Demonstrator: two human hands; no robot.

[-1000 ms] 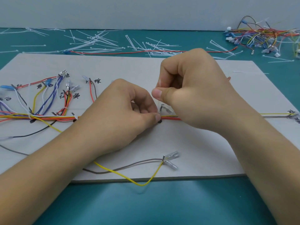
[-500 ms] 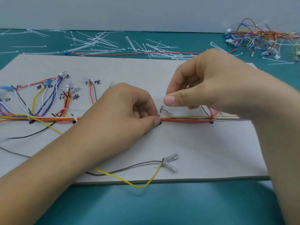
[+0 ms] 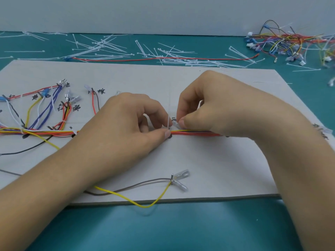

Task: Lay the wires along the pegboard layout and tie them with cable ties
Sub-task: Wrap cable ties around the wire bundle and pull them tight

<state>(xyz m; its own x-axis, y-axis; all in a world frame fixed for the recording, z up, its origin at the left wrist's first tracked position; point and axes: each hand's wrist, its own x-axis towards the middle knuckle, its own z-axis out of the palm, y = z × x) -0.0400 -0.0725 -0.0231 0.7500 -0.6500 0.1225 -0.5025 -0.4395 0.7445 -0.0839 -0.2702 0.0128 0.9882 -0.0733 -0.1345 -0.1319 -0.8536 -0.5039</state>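
Nearest, a yellow wire [image 3: 145, 205] and a grey wire [image 3: 137, 185] are draped over the board's [image 3: 217, 169] front edge. Mid-board, a tie [image 3: 169, 123] is pinched at the wire bundle [image 3: 192, 132] by the left hand [image 3: 123, 131] and the right hand [image 3: 217, 113], and the spot is partly hidden by them. Handwritten labels "黄" [image 3: 76, 108] and "棕" [image 3: 101, 91] are seen to the left. Beyond, loose ties [image 3: 108, 48] and a wire heap [image 3: 290, 42] are scattered.

Body in view: two hands plus forearms. Left hand [image 3: 126, 127] and left forearm [image 3: 45, 187] fill the lower left of the frame. Right hand [image 3: 217, 109] and right forearm [image 3: 299, 178] take the right side down to the bottom edge. Both arms are bare right out to the frame edge. Left thumbnail [image 3: 167, 134] and right thumbnail [image 3: 181, 123] are short and plain. Knuckle creases are visible.
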